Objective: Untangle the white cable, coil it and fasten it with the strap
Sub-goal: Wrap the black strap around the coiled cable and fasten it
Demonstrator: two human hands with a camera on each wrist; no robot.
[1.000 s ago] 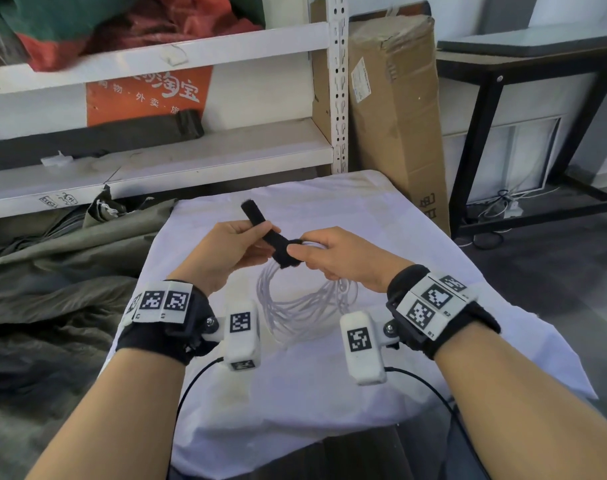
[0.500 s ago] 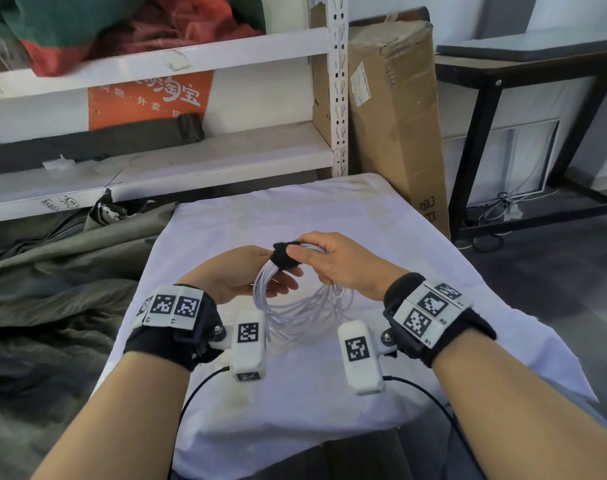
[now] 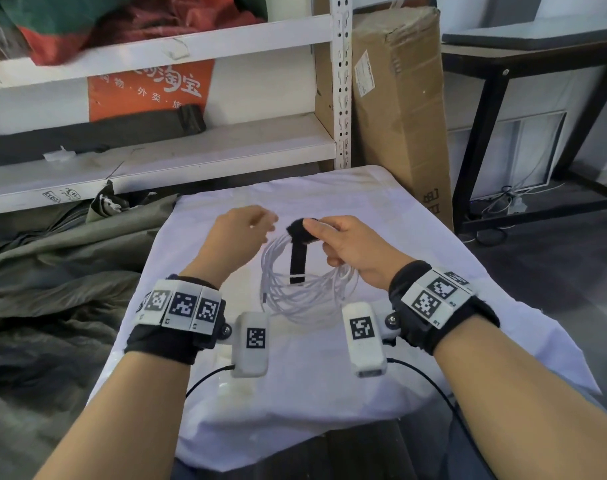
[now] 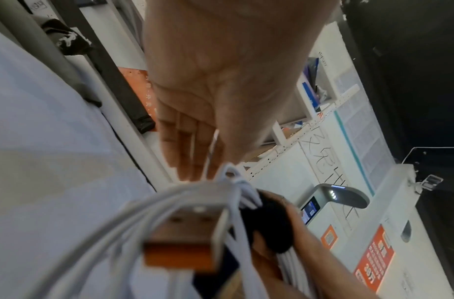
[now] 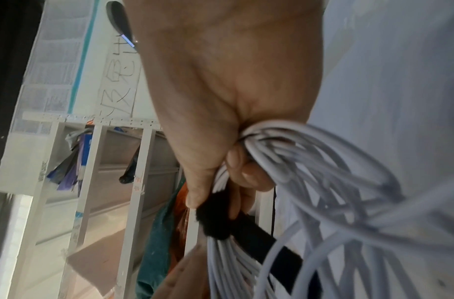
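The white cable (image 3: 305,292) hangs as a loose coil over the white-covered table (image 3: 329,375). My right hand (image 3: 343,244) grips the top of the coil, its thumb pressing the black strap (image 3: 300,251) wrapped over the bundle; the strap's free end dangles down inside the loop. In the right wrist view the fingers curl round the cable (image 5: 284,153) and the strap (image 5: 215,216). My left hand (image 3: 246,233) hovers just left of the coil with straight fingers and holds nothing. The left wrist view shows its flat palm (image 4: 208,101), the cable's USB plug (image 4: 185,234) close up, and the strap (image 4: 269,222).
A white metal shelf (image 3: 163,157) with bags stands behind the table. A tall cardboard box (image 3: 399,109) leans at the back right, beside a black-framed table (image 3: 502,98). Grey-green fabric (image 3: 52,271) lies heaped to the left.
My left hand let go of the strap and coil and drew off to the left, opening. The strap end, earlier held up, now hangs down through the coil. The right hand kept its grip.
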